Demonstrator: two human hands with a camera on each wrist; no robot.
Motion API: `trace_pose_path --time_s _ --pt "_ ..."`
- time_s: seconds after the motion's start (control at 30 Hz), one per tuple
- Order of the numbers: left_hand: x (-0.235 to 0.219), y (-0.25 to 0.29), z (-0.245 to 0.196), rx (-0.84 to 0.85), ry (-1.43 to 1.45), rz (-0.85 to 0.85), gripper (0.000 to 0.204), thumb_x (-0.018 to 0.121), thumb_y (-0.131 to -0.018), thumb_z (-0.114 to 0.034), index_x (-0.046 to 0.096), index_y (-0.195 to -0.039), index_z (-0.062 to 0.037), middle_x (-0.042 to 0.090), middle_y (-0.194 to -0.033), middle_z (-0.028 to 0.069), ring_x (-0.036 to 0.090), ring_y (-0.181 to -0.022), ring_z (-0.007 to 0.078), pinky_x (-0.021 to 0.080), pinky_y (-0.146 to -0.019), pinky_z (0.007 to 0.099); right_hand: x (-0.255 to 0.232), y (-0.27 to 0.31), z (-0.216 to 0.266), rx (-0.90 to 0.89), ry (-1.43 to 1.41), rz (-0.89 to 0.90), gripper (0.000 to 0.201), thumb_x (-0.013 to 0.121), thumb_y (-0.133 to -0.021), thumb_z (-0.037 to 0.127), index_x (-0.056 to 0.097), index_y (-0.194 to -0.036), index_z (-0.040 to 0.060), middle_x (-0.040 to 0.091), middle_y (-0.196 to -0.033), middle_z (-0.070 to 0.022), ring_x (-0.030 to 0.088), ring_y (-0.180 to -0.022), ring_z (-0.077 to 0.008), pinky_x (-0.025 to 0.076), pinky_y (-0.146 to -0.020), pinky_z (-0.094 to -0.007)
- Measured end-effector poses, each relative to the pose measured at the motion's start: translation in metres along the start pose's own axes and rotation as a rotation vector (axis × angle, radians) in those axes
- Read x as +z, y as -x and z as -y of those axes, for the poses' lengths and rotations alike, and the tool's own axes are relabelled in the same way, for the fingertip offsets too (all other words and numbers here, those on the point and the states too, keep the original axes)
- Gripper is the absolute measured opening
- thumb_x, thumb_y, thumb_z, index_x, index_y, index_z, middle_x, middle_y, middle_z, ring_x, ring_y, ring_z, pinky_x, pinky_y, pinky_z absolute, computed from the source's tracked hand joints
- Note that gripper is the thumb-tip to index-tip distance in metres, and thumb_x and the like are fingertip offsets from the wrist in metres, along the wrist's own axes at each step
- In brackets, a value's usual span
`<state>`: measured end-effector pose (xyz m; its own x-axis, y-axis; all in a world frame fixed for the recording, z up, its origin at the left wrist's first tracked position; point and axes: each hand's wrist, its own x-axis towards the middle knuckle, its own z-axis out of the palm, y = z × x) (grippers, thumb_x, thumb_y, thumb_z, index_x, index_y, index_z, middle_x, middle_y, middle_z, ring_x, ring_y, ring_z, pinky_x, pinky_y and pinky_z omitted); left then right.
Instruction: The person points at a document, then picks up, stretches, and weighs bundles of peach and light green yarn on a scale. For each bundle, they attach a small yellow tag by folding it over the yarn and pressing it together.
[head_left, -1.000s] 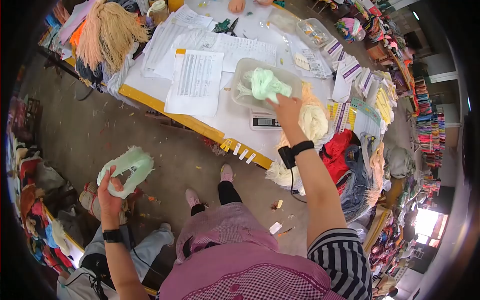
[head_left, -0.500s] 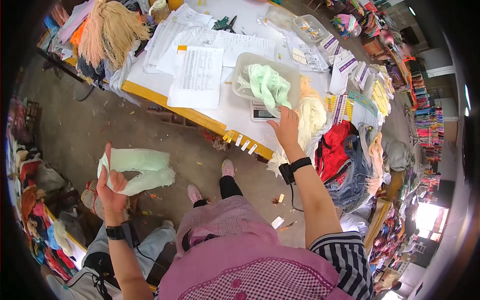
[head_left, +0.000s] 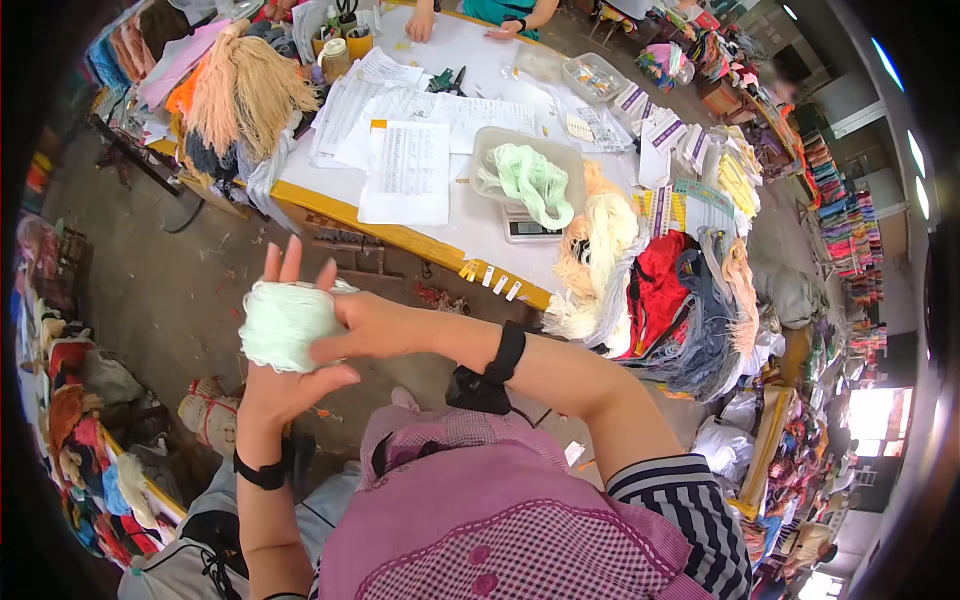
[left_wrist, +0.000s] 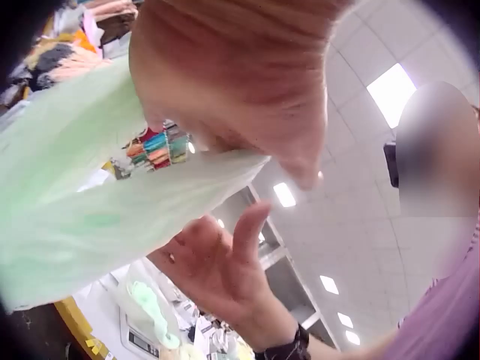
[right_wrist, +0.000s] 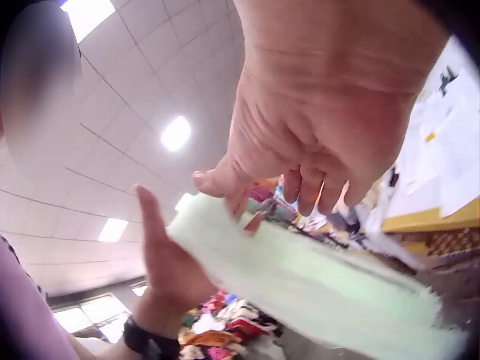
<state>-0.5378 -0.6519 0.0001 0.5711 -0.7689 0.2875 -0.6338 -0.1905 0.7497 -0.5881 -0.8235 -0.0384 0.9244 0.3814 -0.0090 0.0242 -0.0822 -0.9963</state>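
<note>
A pale green yarn skein (head_left: 288,322) is looped round my left hand (head_left: 275,392), whose fingers stick up straight above it with the thumb out to the side. My right hand (head_left: 380,325) meets the skein from the right. Its thumb lies over the front in the head view, and its fingers are hidden behind the yarn. In the left wrist view, the right hand (left_wrist: 214,274) shows its palm and a raised thumb. Another light green skein (head_left: 525,170) lies in a clear plastic tub (head_left: 483,185) on a scale (head_left: 530,228), one loop hanging over the rim.
Printed sheets (head_left: 405,175) cover part of the yellow-edged table (head_left: 400,240). Cream skeins (head_left: 610,235), a red skein (head_left: 655,280) and dark blue yarn (head_left: 700,320) pile up at its right. Peach and beige yarn (head_left: 240,95) lies at the left. Another person's hands (head_left: 505,30) are across the table.
My right hand has left the skein in the tub and come left to the skein on my left hand. The left hand has risen and its fingers have straightened.
</note>
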Motion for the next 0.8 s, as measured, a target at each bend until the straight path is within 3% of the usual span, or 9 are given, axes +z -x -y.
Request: trace_pose_path --time_s 0.03,0.1,0.13,0.2,0.4,0.47,0.57,0.6,0.8 --pt "-0.003 -0.003 -0.004 0.020 -0.039 -0.052 0.086 0.067 -0.076 -0.057 0.045 -0.137 -0.0014 0.021 -0.154 0.0161 0.012 -0.144 0.0302 0.015 -0.113 0.0404 0.002 -0.002 0.012 -0.005 0.007 0.002 0.037 0.063 -0.090 0.031 0.060 -0.113 0.0019 0.065 -0.099 -0.0073 0.059 -0.090 -0.0142 0.047 -0.083 -0.0295" --pt "-0.019 0.003 0.012 0.029 -0.200 -0.008 0.093 0.074 -0.072 -0.050 0.037 -0.142 -0.0016 0.020 -0.154 0.0156 0.011 -0.145 0.0291 0.013 -0.114 0.0412 0.002 -0.005 0.031 0.381 -0.140 0.165 0.045 0.063 -0.089 0.037 0.057 -0.118 0.0016 0.062 -0.105 -0.0109 0.057 -0.092 -0.0163 0.046 -0.085 -0.0306" --pt "-0.015 0.009 0.030 -0.067 0.102 0.011 0.100 0.074 -0.070 -0.053 0.031 -0.145 -0.0023 0.020 -0.155 0.0148 0.011 -0.145 0.0282 0.012 -0.114 0.0406 0.005 -0.006 0.029 0.378 -0.133 0.167 0.045 0.063 -0.089 0.037 0.057 -0.118 0.0016 0.062 -0.105 -0.0109 0.057 -0.092 -0.0163 0.046 -0.085 -0.0306" --pt "-0.013 0.009 0.033 -0.154 0.406 0.035 0.107 0.075 -0.069 -0.055 0.024 -0.148 -0.0030 0.021 -0.155 0.0141 0.011 -0.145 0.0272 0.011 -0.115 0.0401 0.012 -0.004 0.025 0.056 -0.090 0.047 0.048 0.063 -0.089 0.040 0.056 -0.117 0.0011 0.061 -0.105 -0.0115 0.058 -0.093 -0.0181 0.046 -0.084 -0.0310" --pt "0.003 0.007 0.010 -0.143 0.983 -0.189 0.109 0.064 -0.073 -0.069 0.014 -0.151 -0.0107 0.024 -0.153 0.0128 0.019 -0.142 0.0261 0.016 -0.115 0.0438 -0.007 0.018 0.003 -0.074 0.265 -0.337 0.042 0.071 -0.082 0.029 0.058 -0.113 0.0025 0.063 -0.104 -0.0100 0.061 -0.095 -0.0195 0.048 -0.083 -0.0305" --pt "0.001 0.006 0.007 -0.237 1.340 -0.263 0.101 0.070 -0.077 -0.053 0.011 -0.151 -0.0173 0.041 -0.140 0.0173 0.044 -0.128 0.0269 0.040 -0.103 0.0437 -0.043 0.043 -0.024 0.089 0.365 -0.504 0.042 0.074 -0.077 0.025 0.059 -0.110 0.0044 0.061 -0.109 -0.0098 0.060 -0.099 -0.0207 0.049 -0.085 -0.0346" --pt "0.003 0.016 0.035 -0.239 1.498 -0.236 0.091 0.066 -0.084 -0.045 0.007 -0.151 -0.0234 0.056 -0.122 0.0150 0.060 -0.106 0.0239 0.057 -0.078 0.0345 -0.120 0.097 -0.118 0.238 0.690 -0.952 0.042 0.078 -0.071 0.029 0.060 -0.101 0.0044 0.060 -0.098 -0.0119 0.057 -0.094 -0.0264 0.046 -0.083 -0.0380" --pt "0.007 0.010 0.024 -0.279 1.540 -0.330 0.086 0.064 -0.088 -0.033 0.007 -0.151 -0.0216 0.060 -0.113 0.0154 0.065 -0.091 0.0218 0.059 -0.065 0.0300 -0.147 0.119 -0.144 0.315 0.825 -1.037 0.046 0.080 -0.067 0.031 0.059 -0.098 0.0042 0.058 -0.096 -0.0130 0.054 -0.096 -0.0297 0.042 -0.085 -0.0409" --pt "0.030 -0.006 0.052 -0.402 1.394 -0.353 0.082 0.062 -0.088 -0.029 0.012 -0.151 -0.0142 0.060 -0.109 0.0152 0.062 -0.085 0.0185 0.057 -0.060 0.0269 -0.219 0.154 -0.194 0.655 1.292 -1.156 0.054 0.083 -0.059 0.038 0.058 -0.093 0.0051 0.052 -0.099 -0.0131 0.047 -0.097 -0.0333 0.041 -0.081 -0.0447"
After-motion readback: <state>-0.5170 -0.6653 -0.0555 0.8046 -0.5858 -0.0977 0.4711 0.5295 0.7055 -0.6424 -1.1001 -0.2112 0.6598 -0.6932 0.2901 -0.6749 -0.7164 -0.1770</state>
